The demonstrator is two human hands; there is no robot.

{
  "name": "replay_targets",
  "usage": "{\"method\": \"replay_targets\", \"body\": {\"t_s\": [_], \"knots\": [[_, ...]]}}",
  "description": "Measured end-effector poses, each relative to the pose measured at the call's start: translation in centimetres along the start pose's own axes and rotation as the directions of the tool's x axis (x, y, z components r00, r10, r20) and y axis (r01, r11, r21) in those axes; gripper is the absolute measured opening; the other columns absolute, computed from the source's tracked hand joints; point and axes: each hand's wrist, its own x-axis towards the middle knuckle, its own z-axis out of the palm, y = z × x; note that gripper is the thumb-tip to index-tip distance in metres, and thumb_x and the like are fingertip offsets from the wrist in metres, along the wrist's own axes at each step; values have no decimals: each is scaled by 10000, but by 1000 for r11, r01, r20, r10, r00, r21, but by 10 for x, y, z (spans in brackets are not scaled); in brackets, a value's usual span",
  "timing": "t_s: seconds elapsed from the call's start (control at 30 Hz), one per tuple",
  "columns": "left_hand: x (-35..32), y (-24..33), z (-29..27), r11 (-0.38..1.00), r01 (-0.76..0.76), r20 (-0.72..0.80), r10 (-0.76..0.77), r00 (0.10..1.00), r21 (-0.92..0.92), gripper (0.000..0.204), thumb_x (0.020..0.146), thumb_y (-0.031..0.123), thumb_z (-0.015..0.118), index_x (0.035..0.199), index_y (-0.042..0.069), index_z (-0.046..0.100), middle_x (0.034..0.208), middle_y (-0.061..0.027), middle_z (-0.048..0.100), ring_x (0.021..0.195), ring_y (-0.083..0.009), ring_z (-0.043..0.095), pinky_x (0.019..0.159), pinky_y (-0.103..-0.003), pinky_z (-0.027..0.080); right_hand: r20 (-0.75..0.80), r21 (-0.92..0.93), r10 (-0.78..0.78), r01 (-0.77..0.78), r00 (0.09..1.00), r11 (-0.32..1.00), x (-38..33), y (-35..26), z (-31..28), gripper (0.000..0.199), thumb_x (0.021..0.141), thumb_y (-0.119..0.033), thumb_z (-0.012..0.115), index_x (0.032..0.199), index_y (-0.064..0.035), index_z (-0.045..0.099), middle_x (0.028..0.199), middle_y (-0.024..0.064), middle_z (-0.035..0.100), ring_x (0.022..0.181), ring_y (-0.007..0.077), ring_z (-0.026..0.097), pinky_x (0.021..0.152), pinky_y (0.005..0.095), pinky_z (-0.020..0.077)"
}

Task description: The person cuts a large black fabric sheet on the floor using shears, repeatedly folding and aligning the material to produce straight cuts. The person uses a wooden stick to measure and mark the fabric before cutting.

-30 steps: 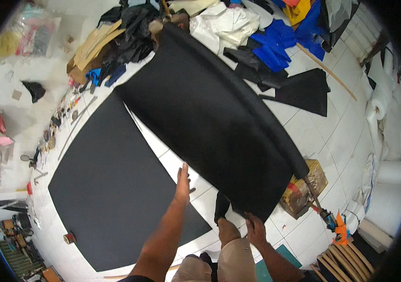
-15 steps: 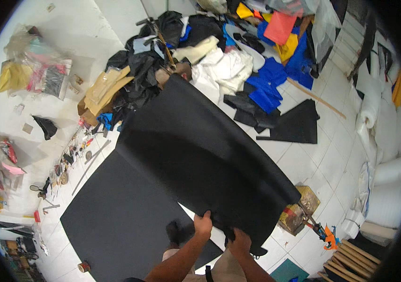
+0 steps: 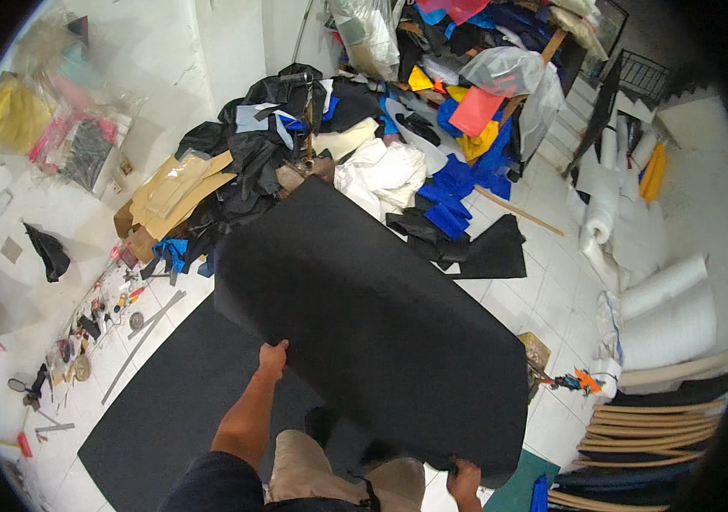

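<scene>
A large black sheet (image 3: pixel 381 316) of fabric-like material spreads in front of me, its far corner reaching the scrap pile. My left hand (image 3: pixel 273 358) is closed on its left edge, fingers wrapped over the border. At the near right corner my right hand (image 3: pixel 464 485) grips the same sheet, partly cut off by the lower picture edge. Beneath and to the left lies a second black sheet (image 3: pixel 168 401), flat on the tiles. My feet are on or beside it, under my beige-clad legs.
Behind the sheet rises a heap of scraps, with white cloth (image 3: pixel 381 175), blue cloth (image 3: pixel 449 196) and tan pieces (image 3: pixel 180 192). Small tools line the left wall. A yellowish metal box (image 3: pixel 536 352) touches the right side; rolls (image 3: pixel 654 427) and white foam (image 3: pixel 667 303) stand farther right.
My hands have moved apart, the left forward and left along the sheet's edge, the right toward the near right corner. The upper sheet now lies flatter and wider. The view has shifted.
</scene>
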Motion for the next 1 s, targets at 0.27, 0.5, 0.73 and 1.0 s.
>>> {"method": "replay_targets", "body": {"t_s": [0.27, 0.5, 0.73, 1.0], "knots": [[-62, -62, -116, 962, -200, 43, 196, 980, 186, 527, 898, 285, 656, 1159, -160, 546, 1175, -310, 609, 1119, -393, 603, 936, -425, 454, 163, -289, 182, -129, 970, 948, -110, -23, 49, 216, 794, -235, 621, 879, -55, 704, 851, 224, 693, 830, 421, 677, 762, 508, 545], [-162, -81, -272, 831, -366, 47, 383, 923, 419, 480, 897, 291, 650, 1071, -151, 587, 1100, -338, 631, 1067, -443, 621, 901, -446, 475, 139, -276, 151, -108, 979, 955, -279, -87, 123, 229, 804, -272, 621, 823, -58, 699, 762, 222, 672, 752, 427, 673, 705, 511, 551], [-187, -172, -462, 808, -316, -22, 376, 926, 497, 501, 882, 335, 640, 1025, -145, 620, 1037, -364, 633, 1057, -466, 619, 895, -477, 478, 300, -331, 113, -8, 947, 944, -459, -139, 221, 321, 789, -340, 663, 737, -23, 676, 694, 233, 653, 668, 432, 662, 671, 514, 550], [-237, -238, -670, 822, -291, 67, 298, 952, 489, 481, 916, 366, 566, 948, -107, 651, 1008, -341, 642, 1018, -478, 618, 890, -509, 475, 585, -377, 216, 26, 782, 926, -617, -211, 278, 296, 872, -347, 626, 894, -56, 670, 835, 130, 693, 796, 394, 643, 692, 502, 520]]}}
